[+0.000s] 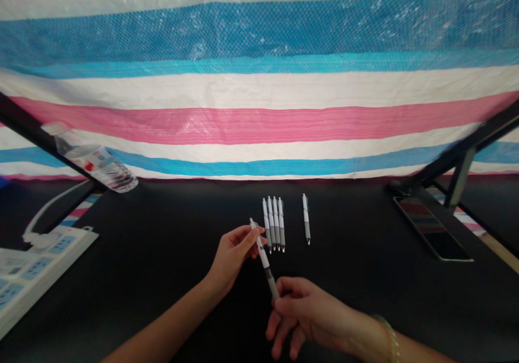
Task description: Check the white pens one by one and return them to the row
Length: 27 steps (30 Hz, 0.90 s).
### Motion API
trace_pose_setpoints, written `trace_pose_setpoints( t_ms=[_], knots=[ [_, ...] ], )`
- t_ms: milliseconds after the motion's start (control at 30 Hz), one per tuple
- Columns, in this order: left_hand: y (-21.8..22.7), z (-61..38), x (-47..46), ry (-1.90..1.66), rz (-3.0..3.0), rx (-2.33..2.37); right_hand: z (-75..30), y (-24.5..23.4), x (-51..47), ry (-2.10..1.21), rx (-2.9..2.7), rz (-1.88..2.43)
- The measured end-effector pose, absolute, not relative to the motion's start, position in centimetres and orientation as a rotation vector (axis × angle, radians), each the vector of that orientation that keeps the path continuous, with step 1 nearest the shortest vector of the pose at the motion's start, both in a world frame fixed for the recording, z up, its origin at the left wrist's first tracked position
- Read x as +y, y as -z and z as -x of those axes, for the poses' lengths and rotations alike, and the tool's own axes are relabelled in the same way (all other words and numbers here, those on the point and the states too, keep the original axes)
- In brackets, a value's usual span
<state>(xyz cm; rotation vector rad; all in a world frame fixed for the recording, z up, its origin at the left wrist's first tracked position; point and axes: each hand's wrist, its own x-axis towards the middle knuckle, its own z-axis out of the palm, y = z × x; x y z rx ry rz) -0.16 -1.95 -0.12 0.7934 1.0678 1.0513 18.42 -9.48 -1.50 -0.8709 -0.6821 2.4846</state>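
A slim white click pen with a clear clip, dark band and grey grip [263, 256] is slanting above the black table [182, 217], its button end pointing roughly toward 11 o'clock, its grip end toward 5. The left hand [235, 250] is pinching the upper barrel; the right hand [306, 306] is pinching the grip. Four similar pens [276, 222] are lying side by side toward 12 o'clock from it. A clear plastic bottle [105, 168] is leaning at 10; its contents are hard to tell.
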Motion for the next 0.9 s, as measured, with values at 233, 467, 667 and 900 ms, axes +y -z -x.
trace_pose_setpoints(
  t_ms=[233, 467, 667, 900],
  knots=[
    [-0.1, 0.7, -1.2, -1.123, -0.725, 1.112, -18.3, 2.2, -9.8, -2.537, -0.687, 0.85],
    [-0.2, 2.1, 0.5, -1.267, -0.689, 1.139, -18.3, 2.2, -10.0, -2.545, -0.691, 0.902],
    [0.0, 2.4, 0.6, -1.285, -0.67, 1.144, -18.4, 2.0, -9.9, -2.54, -0.687, 0.893],
    [-0.1, 1.6, -0.2, -1.223, -0.649, 1.136, -18.2, 1.8, -9.9, -2.517, -0.673, 0.892]
  ],
)
